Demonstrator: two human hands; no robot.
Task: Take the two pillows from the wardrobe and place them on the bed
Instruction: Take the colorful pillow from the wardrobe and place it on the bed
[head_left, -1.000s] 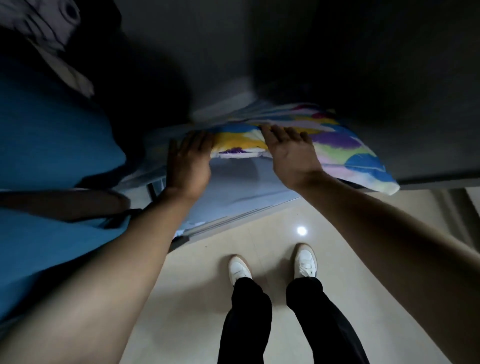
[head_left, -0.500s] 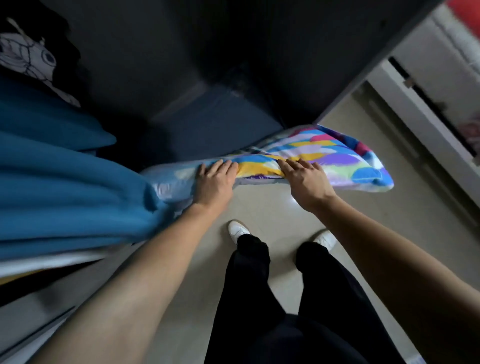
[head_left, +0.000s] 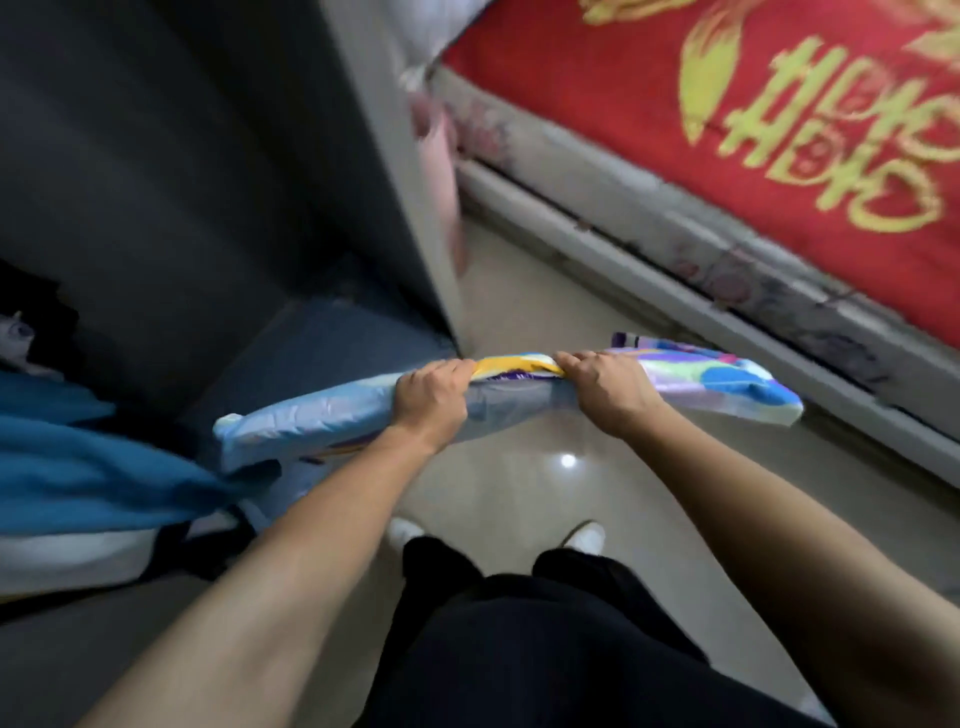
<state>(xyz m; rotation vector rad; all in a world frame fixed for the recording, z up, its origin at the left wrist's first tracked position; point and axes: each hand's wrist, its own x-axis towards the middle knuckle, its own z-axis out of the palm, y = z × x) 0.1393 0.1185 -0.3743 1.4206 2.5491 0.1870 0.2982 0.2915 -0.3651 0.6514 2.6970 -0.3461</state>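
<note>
Swinging away from the wardrobe (head_left: 218, 171), the pillow (head_left: 514, 400) now hangs over the floor near the bed (head_left: 779, 130); my left hand (head_left: 431, 397) and right hand (head_left: 605, 389) clench its top edge, spread apart to keep it level.

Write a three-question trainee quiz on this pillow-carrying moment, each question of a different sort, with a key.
1. True or false: both the left hand and the right hand have a grip on the pillows.
2. The red cover with gold patterns lies on the: A wardrobe shelf, B bed, C floor.
3. Fill in: the blue blanket sits on the person's ____ side.

Key: 1 true; 2 B; 3 left.
</note>
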